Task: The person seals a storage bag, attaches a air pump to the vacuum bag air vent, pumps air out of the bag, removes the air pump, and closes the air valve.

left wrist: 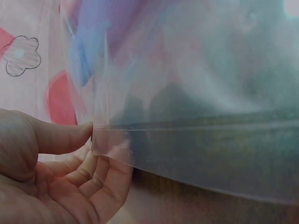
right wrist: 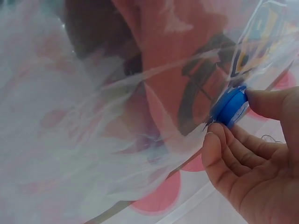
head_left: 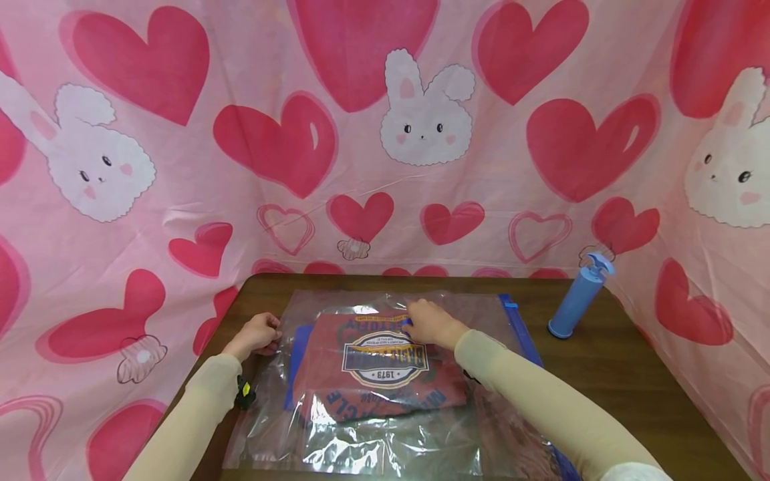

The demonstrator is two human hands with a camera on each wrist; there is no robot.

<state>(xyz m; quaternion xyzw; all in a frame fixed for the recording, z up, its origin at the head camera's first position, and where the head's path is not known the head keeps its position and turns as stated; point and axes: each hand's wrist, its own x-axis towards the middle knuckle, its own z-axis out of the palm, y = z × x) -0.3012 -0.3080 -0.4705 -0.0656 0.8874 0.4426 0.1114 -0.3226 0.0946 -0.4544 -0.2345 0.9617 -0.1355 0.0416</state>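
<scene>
A clear plastic vacuum storage bag (head_left: 391, 449) lies across the table, with a folded red shirt (head_left: 325, 374) bearing a printed badge inside it. Something blue (head_left: 297, 354) shows at the shirt's left edge. My left hand (head_left: 260, 334) pinches the bag's left edge; in the left wrist view the thumb and fingers of that left hand (left wrist: 70, 172) grip the film. Above the shirt, my right hand (head_left: 434, 322) holds the bag's round blue valve cap (right wrist: 230, 107) between thumb and fingers, seen best in the right wrist view.
A blue hand pump (head_left: 576, 304) stands on the brown table (head_left: 625, 381) at the right. The bag's blue zip strip (head_left: 522, 327) runs along its right side, partly hidden by my right arm. A pink curtain (head_left: 415, 200) with hearts and rabbits surrounds the table.
</scene>
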